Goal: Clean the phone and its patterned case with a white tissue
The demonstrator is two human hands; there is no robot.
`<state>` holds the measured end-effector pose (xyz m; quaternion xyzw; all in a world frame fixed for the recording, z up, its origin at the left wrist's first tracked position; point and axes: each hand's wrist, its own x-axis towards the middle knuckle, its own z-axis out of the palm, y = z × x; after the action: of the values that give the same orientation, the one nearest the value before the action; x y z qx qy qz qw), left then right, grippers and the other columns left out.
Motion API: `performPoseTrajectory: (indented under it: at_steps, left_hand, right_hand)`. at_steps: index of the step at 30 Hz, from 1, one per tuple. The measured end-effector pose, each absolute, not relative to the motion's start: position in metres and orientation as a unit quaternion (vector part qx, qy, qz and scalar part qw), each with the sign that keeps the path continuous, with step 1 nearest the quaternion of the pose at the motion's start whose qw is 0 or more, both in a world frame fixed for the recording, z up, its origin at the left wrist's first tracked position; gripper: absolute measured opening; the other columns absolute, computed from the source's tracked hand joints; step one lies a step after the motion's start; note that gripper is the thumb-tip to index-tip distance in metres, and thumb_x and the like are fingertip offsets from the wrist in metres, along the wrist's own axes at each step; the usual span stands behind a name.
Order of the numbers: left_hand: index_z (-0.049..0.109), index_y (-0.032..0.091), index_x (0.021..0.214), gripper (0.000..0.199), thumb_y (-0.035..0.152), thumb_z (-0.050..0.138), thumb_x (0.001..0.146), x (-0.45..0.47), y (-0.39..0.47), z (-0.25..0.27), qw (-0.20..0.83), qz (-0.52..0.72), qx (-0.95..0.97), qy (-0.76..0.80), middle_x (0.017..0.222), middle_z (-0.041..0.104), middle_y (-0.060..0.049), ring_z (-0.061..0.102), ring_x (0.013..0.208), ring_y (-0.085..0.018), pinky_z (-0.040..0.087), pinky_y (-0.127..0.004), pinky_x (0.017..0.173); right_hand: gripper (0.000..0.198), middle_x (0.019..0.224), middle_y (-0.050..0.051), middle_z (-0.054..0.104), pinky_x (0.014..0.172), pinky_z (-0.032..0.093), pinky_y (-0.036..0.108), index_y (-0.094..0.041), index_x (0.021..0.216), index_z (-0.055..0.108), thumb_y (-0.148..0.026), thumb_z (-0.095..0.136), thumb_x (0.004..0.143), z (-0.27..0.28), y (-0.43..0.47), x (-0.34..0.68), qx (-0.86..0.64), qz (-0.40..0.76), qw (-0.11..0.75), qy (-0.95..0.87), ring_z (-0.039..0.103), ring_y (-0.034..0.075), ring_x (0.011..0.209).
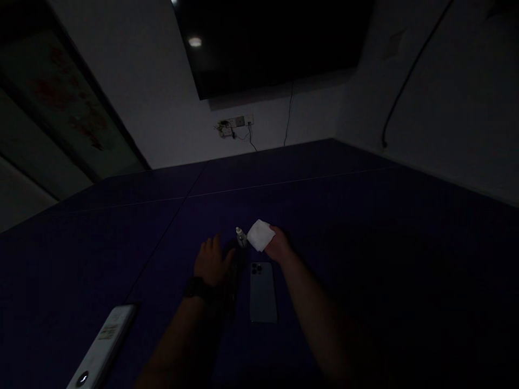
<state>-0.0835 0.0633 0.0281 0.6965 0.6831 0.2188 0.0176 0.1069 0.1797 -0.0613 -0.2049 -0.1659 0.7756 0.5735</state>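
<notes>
A folded white cloth or tissue is in my right hand, gripped at its right edge between thumb and fingers. Left of the cloth a small clear spray bottle with a white top stands upright. My left hand, with a dark watch on its wrist, is held just left of the bottle, thumb and fingers apart and nothing visible in it. Between my forearms lies a phone with its camera side up. The dimness hides what is under my left hand.
A long white device with a round dark button lies at the lower left of the dark blue surface. Beyond are wall sockets with cables and a large dark screen. The room is very dark.
</notes>
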Motion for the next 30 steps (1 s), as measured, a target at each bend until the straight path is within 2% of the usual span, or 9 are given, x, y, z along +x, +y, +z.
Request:
performPoseTrajectory:
  at_steps: [2,4,8,11,15,17,20,24,30]
  left_hand:
    - [0.042,0.0,0.146,0.092,0.069,0.049,0.085,-0.077,0.037,0.018,0.004,0.134,0.662,0.738,0.131,0.056,-0.029,0.05,0.122,-0.044,0.043,-0.056,0.096]
    - [0.038,0.001,0.148,0.103,0.077,0.05,0.079,-0.07,0.016,0.009,0.015,0.035,0.641,0.766,0.131,0.056,-0.028,0.05,0.122,-0.044,0.044,-0.054,0.094]
    - [0.039,0.006,0.149,0.079,0.056,0.051,0.089,-0.068,-0.001,0.002,0.05,0.006,0.64,0.767,0.131,0.057,-0.025,0.05,0.123,-0.042,0.044,-0.051,0.094]
    - [0.039,0.012,0.151,0.072,0.045,0.054,0.088,-0.079,-0.001,0.007,0.143,0.114,0.632,0.753,0.129,0.059,-0.024,0.051,0.123,-0.041,0.041,-0.053,0.098]
    - [0.029,0.032,0.154,0.075,0.05,0.055,0.086,-0.086,0.002,0.019,0.542,0.426,0.489,0.535,0.127,0.063,-0.014,0.064,0.108,-0.031,0.048,-0.044,0.089]
    - [0.029,0.033,0.152,0.076,0.051,0.055,0.082,-0.081,0.006,0.024,0.675,0.48,0.396,0.398,0.116,0.068,-0.012,0.068,0.09,-0.029,0.051,-0.042,0.076]
    - [0.039,0.021,0.146,0.069,0.048,0.053,0.083,-0.066,0.014,0.025,0.774,0.497,0.293,0.259,0.118,0.067,-0.018,0.069,0.096,-0.033,0.052,-0.049,0.08]
    - [0.054,0.02,0.133,0.056,0.049,0.054,0.085,-0.042,0.02,0.01,0.811,0.522,0.203,0.171,0.117,0.068,-0.016,0.069,0.095,-0.033,0.054,-0.046,0.076]
    - [0.068,0.014,0.117,0.05,0.054,0.054,0.091,-0.019,0.01,-0.009,0.826,0.504,0.166,0.189,0.108,0.073,-0.015,0.072,0.085,-0.027,0.056,-0.039,0.074]
  right_hand:
    - [0.023,0.086,0.008,0.076,0.084,0.056,0.044,-0.018,0.096,0.067,-0.027,0.047,0.092,-0.061,0.179,0.106,-0.224,0.773,0.572,-0.158,0.074,0.025,0.083]
    - [0.022,0.087,0.008,0.076,0.087,0.056,0.045,-0.019,0.096,0.067,-0.027,0.047,0.092,-0.059,0.177,0.105,-0.243,0.769,0.572,-0.15,0.074,0.025,0.084]
    - [0.021,0.091,0.008,0.077,0.09,0.055,0.045,-0.019,0.098,0.067,-0.024,0.048,0.091,-0.055,0.171,0.11,-0.265,0.755,0.58,-0.151,0.073,0.025,0.089]
    - [0.023,0.096,0.009,0.077,0.091,0.055,0.044,-0.018,0.099,0.067,-0.024,0.047,0.091,-0.049,0.167,0.119,-0.28,0.736,0.595,-0.161,0.073,0.025,0.094]
    - [0.022,0.094,0.006,0.077,0.088,0.057,0.045,-0.02,0.099,0.067,-0.024,0.046,0.091,-0.039,0.155,0.136,-0.305,0.695,0.625,-0.185,0.073,0.025,0.094]
    - [0.02,0.092,0.005,0.077,0.085,0.058,0.044,-0.021,0.098,0.067,-0.026,0.049,0.091,-0.035,0.146,0.145,-0.317,0.668,0.642,-0.203,0.073,0.025,0.092]
    - [0.018,0.088,0.006,0.077,0.079,0.06,0.044,-0.022,0.096,0.068,-0.03,0.053,0.089,-0.031,0.128,0.158,-0.342,0.622,0.663,-0.236,0.074,0.027,0.088]
    - [0.019,0.084,0.005,0.075,0.078,0.061,0.043,-0.025,0.092,0.07,-0.035,0.054,0.09,-0.031,0.106,0.165,-0.396,0.539,0.689,-0.28,0.073,0.028,0.089]
    - [0.019,0.108,0.009,0.075,0.104,0.05,0.046,-0.022,0.101,0.075,-0.032,0.067,0.086,-0.021,0.063,0.144,-0.454,0.425,0.669,-0.407,0.065,0.029,0.113]
